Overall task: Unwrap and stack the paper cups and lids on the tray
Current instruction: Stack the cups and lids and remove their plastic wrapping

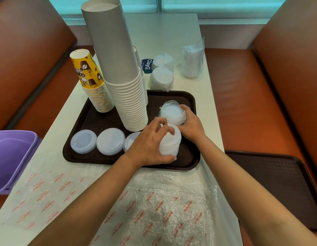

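Note:
A dark brown tray (79, 155) lies on the white table. On it stand a tall stack of grey-white paper cups (122, 82) and a shorter yellow printed cup stack (93, 82). Three low piles of translucent lids (109, 143) lie along the tray's front. My left hand (148, 144) grips a stack of white lids (169, 144) on the tray. My right hand (191, 123) holds a plastic-wrapped lid stack (171, 112) just behind it.
More wrapped lid bundles (162, 79) and a wrapped bundle (192, 61) sit on the table behind the tray. Bubble wrap (154, 206) covers the near table. A purple bin (10, 157) stands left; a second brown tray (278, 183) lies on the orange seat at right.

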`<state>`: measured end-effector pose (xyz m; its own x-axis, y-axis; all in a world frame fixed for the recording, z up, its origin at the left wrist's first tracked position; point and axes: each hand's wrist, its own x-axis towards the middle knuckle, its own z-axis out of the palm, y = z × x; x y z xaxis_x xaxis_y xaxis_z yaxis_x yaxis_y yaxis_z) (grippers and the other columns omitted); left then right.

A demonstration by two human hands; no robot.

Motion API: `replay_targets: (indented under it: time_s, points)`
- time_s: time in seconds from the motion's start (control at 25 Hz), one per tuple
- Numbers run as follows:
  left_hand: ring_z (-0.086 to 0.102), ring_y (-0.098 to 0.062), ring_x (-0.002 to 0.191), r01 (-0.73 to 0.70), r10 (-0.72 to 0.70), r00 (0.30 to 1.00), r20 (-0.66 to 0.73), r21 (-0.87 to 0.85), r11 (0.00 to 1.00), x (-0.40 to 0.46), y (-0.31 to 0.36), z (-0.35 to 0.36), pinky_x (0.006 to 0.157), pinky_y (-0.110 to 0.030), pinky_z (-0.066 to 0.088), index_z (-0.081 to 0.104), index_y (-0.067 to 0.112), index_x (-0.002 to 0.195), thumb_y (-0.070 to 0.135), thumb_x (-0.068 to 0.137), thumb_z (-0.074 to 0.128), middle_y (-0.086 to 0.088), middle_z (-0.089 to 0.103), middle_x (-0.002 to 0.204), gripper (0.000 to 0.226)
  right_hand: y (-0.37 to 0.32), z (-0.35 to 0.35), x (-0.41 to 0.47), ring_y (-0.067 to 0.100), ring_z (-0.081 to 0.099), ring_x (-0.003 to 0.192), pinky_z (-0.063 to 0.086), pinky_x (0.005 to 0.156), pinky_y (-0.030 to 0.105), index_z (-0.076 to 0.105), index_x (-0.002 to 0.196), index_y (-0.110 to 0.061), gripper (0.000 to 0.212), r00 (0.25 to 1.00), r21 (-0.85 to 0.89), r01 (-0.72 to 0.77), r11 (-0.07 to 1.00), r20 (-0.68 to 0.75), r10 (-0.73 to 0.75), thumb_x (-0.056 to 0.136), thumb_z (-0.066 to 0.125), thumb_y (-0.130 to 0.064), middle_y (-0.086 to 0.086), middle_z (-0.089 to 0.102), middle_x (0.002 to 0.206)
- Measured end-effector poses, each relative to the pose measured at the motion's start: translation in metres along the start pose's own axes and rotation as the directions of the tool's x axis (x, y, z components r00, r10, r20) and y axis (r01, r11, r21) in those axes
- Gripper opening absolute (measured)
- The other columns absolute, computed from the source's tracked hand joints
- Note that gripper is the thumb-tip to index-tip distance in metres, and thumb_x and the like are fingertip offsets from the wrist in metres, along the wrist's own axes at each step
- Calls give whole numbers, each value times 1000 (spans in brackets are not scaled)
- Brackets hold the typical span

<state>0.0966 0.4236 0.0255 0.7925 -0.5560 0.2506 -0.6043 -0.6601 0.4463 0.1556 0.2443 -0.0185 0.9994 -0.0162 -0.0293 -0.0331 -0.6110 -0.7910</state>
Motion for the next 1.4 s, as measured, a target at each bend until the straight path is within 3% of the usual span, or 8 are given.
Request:
replay_targets:
  time_s: [0.16,0.4,0.6,0.88,1.12,1.24,1.32,1.4]
  points:
    - [34,-8,93,-10,9,1000,11,81,997,0,-1,0,83,-28,33,41,35,122,54,57,72,4,29,119,75,-1,-1,1,24,51,119,43,97,36,36,138,-22,85,1000,-12,1,1000,7,-1,68,80,-42,2,52,134]
    - [50,-10,92,-74,76,997,-13,128,989,1,-5,4,85,-30,28,48,35,120,59,65,57,4,56,108,60,0,0,1,22,50,120,42,98,35,38,138,-22,86,1000,-17,0,1000,-9,0,67,81,-44,0,51,134]
    - [38,-11,102,-95,107,992,-73,158,983,3,-2,-3,90,-32,26,46,37,121,69,58,60,7,40,120,72,0,0,0,23,51,120,43,97,35,37,138,-21,84,1000,-16,12,1000,-1,-12,69,80,-41,2,52,134]
    - [38,-17,125,42,-131,924,360,244,969,18,7,-17,97,-31,37,19,45,142,58,66,73,6,24,146,94,1,0,1,23,52,118,44,98,36,38,137,-22,83,1000,-7,14,1000,4,-14,69,80,-41,1,53,132]
    - [40,-17,123,36,-133,931,341,278,960,17,10,-12,94,-34,41,26,38,141,61,70,67,5,29,142,85,3,1,2,20,53,116,45,97,38,38,136,-24,87,1000,-3,-3,1000,6,3,65,82,-44,-1,55,130]
    - [38,-20,126,0,-56,975,214,255,967,13,16,-23,99,-38,38,32,36,141,76,73,44,-1,34,143,81,3,1,1,21,54,115,45,96,36,38,136,-24,83,1000,2,-1,1000,14,1,68,79,-43,-1,55,129]
    - [48,-20,115,19,-18,1000,-11,99,995,28,21,-31,89,-35,43,48,26,133,63,82,44,-5,46,133,64,2,1,2,21,55,115,44,94,33,38,136,-26,81,1000,8,-3,1000,10,3,68,78,-46,-1,56,128]
    - [56,-18,103,73,-77,995,-68,-61,995,62,20,-35,82,-32,47,60,17,120,38,90,51,-4,56,120,37,1,0,1,21,55,115,44,93,32,38,137,-26,81,1000,17,-9,1000,15,9,69,78,-44,-2,57,128]
